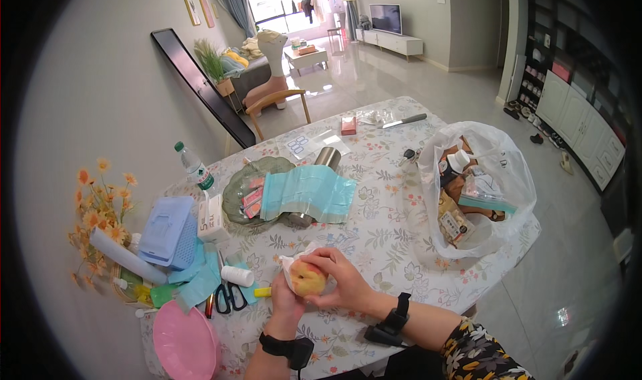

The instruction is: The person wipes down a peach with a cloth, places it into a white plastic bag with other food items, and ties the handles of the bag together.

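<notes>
Just above the near part of the table, a yellow and red peach (307, 278) sits between my two hands, with white tissue or thin wrap (289, 262) behind and beside it. My right hand (338, 278) grips the fruit from the right, fingers over its top and thumb below. My left hand (287, 299) supports it from the left and beneath, largely hidden by the fruit and the wrap. Left of my left hand lie a yellow object (262, 292), black-handled scissors (230, 299) and a white bottle (237, 276).
A pink basin (185, 342) stands at the near left, by a blue plastic basket (168, 232). Beyond my hands are a green glass plate (233, 197) and a metal cylinder (328, 157) under turquoise film (311, 192). A filled plastic bag (521, 199) stands right; a knife (404, 121) lies at the far edge.
</notes>
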Action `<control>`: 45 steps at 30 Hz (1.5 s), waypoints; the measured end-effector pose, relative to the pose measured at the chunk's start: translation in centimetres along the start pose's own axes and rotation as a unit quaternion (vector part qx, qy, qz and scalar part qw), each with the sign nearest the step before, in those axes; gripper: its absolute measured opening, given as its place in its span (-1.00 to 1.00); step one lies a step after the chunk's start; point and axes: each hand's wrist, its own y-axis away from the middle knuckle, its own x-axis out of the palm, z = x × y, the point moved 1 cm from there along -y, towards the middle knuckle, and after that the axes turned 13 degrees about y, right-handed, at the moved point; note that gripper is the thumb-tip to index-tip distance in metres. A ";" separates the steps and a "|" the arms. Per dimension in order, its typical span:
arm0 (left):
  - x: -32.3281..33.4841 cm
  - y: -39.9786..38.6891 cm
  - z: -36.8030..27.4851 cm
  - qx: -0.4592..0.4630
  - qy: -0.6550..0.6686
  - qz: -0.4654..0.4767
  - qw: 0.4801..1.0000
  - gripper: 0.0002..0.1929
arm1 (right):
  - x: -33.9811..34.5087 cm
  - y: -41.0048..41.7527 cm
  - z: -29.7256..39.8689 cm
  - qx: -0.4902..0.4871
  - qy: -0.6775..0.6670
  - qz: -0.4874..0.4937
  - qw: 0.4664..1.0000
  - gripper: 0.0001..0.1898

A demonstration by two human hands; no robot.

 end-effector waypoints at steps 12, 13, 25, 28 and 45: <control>1.8 0.9 1.3 0.020 -0.057 0.022 0.998 -0.48 | 0.4 0.0 -1.4 0.151 0.127 0.026 0.980 -0.35; 1.4 0.7 1.5 0.027 -0.082 0.020 0.996 -0.50 | 0.6 0.2 -1.5 0.150 0.127 0.026 0.980 -0.35; 4.4 2.6 0.8 0.357 -0.557 0.100 0.743 -0.57 | 1.2 0.5 -1.8 0.205 -0.049 -0.054 0.976 -0.39; 4.7 2.9 0.7 0.391 -0.571 0.100 0.716 -0.59 | 1.4 0.7 -1.5 0.262 -0.116 -0.051 0.957 -0.44; -0.5 -0.4 0.7 0.020 -0.137 0.012 0.990 -0.58 | 0.5 0.2 -0.8 0.032 0.090 -0.035 0.995 -0.35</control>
